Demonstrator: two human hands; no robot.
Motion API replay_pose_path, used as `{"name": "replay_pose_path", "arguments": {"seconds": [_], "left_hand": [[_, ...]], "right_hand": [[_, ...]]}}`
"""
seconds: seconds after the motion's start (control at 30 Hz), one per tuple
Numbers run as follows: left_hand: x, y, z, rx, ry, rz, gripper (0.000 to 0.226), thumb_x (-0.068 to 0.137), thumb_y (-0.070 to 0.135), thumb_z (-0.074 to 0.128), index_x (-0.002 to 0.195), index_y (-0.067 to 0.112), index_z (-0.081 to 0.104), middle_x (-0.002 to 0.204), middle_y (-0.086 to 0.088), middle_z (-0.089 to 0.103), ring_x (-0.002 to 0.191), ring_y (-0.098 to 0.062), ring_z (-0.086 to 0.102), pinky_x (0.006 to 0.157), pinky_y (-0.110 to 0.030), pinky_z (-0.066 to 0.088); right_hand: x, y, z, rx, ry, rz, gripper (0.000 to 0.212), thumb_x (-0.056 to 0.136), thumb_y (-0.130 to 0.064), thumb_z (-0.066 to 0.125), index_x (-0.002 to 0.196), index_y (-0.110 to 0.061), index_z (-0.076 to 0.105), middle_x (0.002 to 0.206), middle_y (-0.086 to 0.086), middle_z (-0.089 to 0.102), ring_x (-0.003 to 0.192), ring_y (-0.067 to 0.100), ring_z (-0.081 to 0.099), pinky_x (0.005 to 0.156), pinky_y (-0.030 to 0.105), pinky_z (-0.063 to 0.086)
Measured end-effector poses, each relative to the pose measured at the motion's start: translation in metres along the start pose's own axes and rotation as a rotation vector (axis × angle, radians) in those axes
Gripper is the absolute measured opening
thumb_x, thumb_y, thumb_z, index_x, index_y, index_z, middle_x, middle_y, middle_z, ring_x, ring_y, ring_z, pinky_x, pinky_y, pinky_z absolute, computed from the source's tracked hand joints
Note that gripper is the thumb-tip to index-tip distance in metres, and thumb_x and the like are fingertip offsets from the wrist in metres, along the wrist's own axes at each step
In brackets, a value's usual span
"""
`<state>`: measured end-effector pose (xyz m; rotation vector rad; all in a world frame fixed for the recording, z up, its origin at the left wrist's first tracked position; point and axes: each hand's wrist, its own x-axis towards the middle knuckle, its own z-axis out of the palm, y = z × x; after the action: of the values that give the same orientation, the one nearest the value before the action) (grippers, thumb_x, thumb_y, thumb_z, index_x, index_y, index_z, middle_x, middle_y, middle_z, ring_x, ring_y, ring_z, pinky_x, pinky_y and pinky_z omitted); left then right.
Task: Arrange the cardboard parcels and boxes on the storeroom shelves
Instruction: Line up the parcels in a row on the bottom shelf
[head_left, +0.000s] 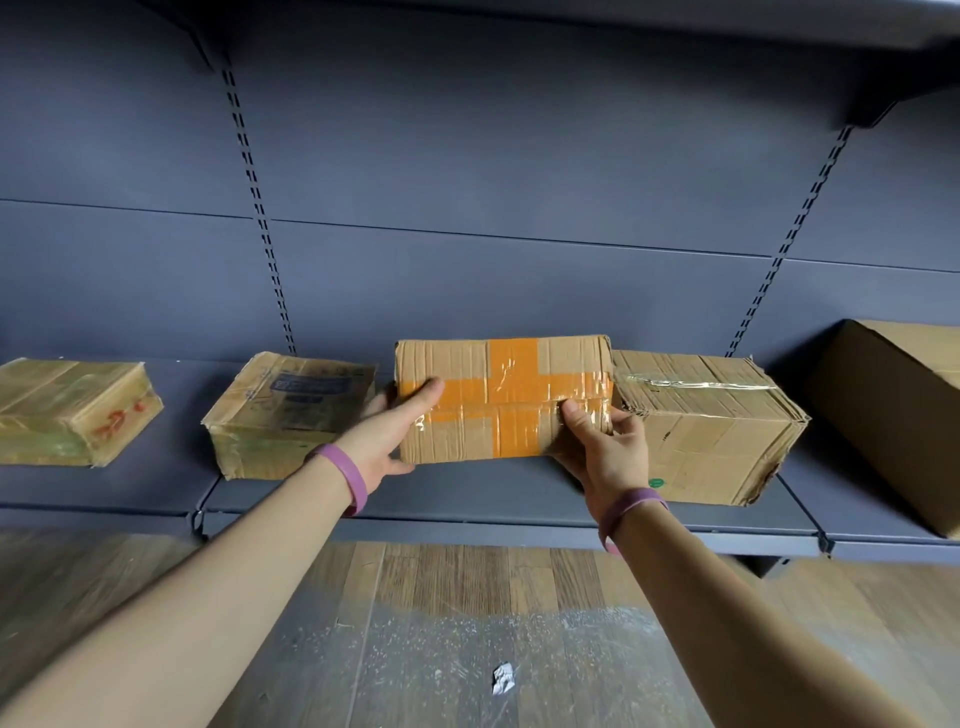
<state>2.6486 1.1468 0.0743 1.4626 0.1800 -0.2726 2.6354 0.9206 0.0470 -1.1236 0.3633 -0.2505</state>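
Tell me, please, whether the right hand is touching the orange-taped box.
Touching. The head view shows the right hand gripping the orange-taped box, thumb pressed on its front face.

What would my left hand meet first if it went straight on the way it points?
The orange-taped box, which the left hand now grips at its left end. Past that, probably the shelf's grey back panel, though depth is unclear.

We find the light dim and cool: the back panel sits in even blue-grey shade, and only the upper shelf at top right looks bright. Glare streaks the orange tape on the middle box and the plastic sheet below — straight lines bow toward the edges.
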Motion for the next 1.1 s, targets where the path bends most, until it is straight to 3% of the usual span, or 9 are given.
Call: {"name": "replay_pose_path", "arguments": {"seconds": [0.13, 0.27, 0.4, 0.53, 0.63, 0.7, 0.83, 1.0, 1.1], "left_hand": [[0.001, -0.005, -0.010, -0.076, 0.052, 0.021, 0.082, 0.063, 0.046, 0.076, 0.138, 0.022, 0.051, 0.130, -0.004, 0.063, 0.125, -0.030, 0.055, 0.108, -0.056, 0.043], [0.001, -0.005, -0.016, -0.112, 0.065, 0.052, 0.076, 0.065, 0.043, 0.076, 0.135, 0.023, 0.053, 0.128, -0.003, 0.064, 0.123, -0.029, 0.056, 0.108, -0.057, 0.042], [0.001, -0.006, -0.018, -0.078, 0.059, 0.080, 0.058, 0.072, 0.042, 0.075, 0.125, 0.027, 0.057, 0.128, 0.000, 0.063, 0.124, -0.026, 0.054, 0.104, -0.050, 0.042], [0.001, -0.004, -0.022, 0.001, -0.001, 0.103, 0.037, 0.081, 0.034, 0.073, 0.115, 0.029, 0.058, 0.126, 0.005, 0.063, 0.124, -0.020, 0.050, 0.118, -0.051, 0.026], [0.006, -0.009, -0.027, 0.116, -0.029, 0.135, 0.035, 0.085, 0.023, 0.074, 0.116, 0.030, 0.058, 0.128, 0.003, 0.064, 0.128, -0.022, 0.052, 0.119, -0.047, 0.031], [0.007, -0.010, -0.029, 0.186, -0.062, 0.157, 0.040, 0.083, 0.018, 0.077, 0.117, 0.028, 0.057, 0.128, 0.000, 0.064, 0.128, -0.022, 0.053, 0.114, -0.040, 0.037], [0.003, -0.005, -0.021, 0.150, -0.099, 0.112, 0.117, 0.049, 0.062, 0.091, 0.145, 0.016, 0.043, 0.141, 0.001, 0.054, 0.139, -0.024, 0.044, 0.120, -0.045, 0.028], [0.003, -0.004, -0.017, 0.029, 0.032, 0.077, 0.103, 0.057, 0.088, 0.063, 0.138, 0.026, 0.047, 0.138, 0.000, 0.056, 0.132, -0.026, 0.049, 0.109, -0.048, 0.037], [0.008, -0.007, -0.020, 0.034, 0.165, 0.084, 0.074, 0.085, 0.057, 0.070, 0.141, 0.017, 0.043, 0.143, -0.007, 0.051, 0.130, -0.029, 0.048, 0.107, -0.046, 0.037]], "right_hand": [[0.000, 0.006, -0.005, -0.068, -0.055, 0.021, 0.038, 0.083, -0.018, 0.078, 0.107, -0.014, 0.050, 0.110, 0.012, 0.068, 0.102, 0.028, 0.068, 0.076, 0.040, 0.060], [0.004, 0.003, -0.002, -0.290, -0.048, -0.109, 0.044, 0.078, -0.049, 0.074, 0.095, -0.015, 0.052, 0.100, 0.005, 0.061, 0.091, 0.017, 0.058, 0.085, 0.037, 0.050], [0.006, 0.000, 0.004, -0.354, -0.083, -0.121, 0.090, 0.073, -0.085, 0.053, 0.122, -0.010, 0.055, 0.108, -0.001, 0.054, 0.102, 0.016, 0.051, 0.091, 0.036, 0.046], [0.008, -0.003, 0.003, -0.309, -0.084, 0.015, 0.086, 0.086, -0.077, 0.042, 0.148, -0.019, 0.040, 0.141, 0.000, 0.046, 0.135, 0.023, 0.040, 0.116, 0.051, 0.031], [0.007, -0.011, 0.005, -0.297, -0.050, 0.052, 0.101, 0.068, -0.090, 0.050, 0.141, -0.019, 0.045, 0.139, 0.004, 0.050, 0.130, 0.028, 0.046, 0.113, 0.054, 0.034], [0.008, -0.012, 0.003, -0.298, -0.027, 0.049, 0.083, 0.075, -0.074, 0.066, 0.130, -0.015, 0.046, 0.128, 0.005, 0.055, 0.120, 0.027, 0.053, 0.108, 0.053, 0.042], [0.013, -0.003, -0.004, -0.333, -0.001, 0.059, 0.074, 0.073, -0.042, 0.086, 0.128, -0.008, 0.050, 0.117, 0.013, 0.067, 0.102, 0.030, 0.068, 0.091, 0.051, 0.056], [0.017, 0.009, -0.009, -0.396, -0.107, 0.067, 0.107, 0.040, -0.059, 0.092, 0.125, -0.005, 0.057, 0.109, 0.011, 0.073, 0.095, 0.031, 0.073, 0.075, 0.042, 0.060], [0.017, 0.009, -0.008, -0.375, -0.167, 0.061, 0.103, 0.042, -0.048, 0.092, 0.127, -0.005, 0.054, 0.112, 0.013, 0.073, 0.096, 0.030, 0.073, 0.077, 0.042, 0.059]]}}
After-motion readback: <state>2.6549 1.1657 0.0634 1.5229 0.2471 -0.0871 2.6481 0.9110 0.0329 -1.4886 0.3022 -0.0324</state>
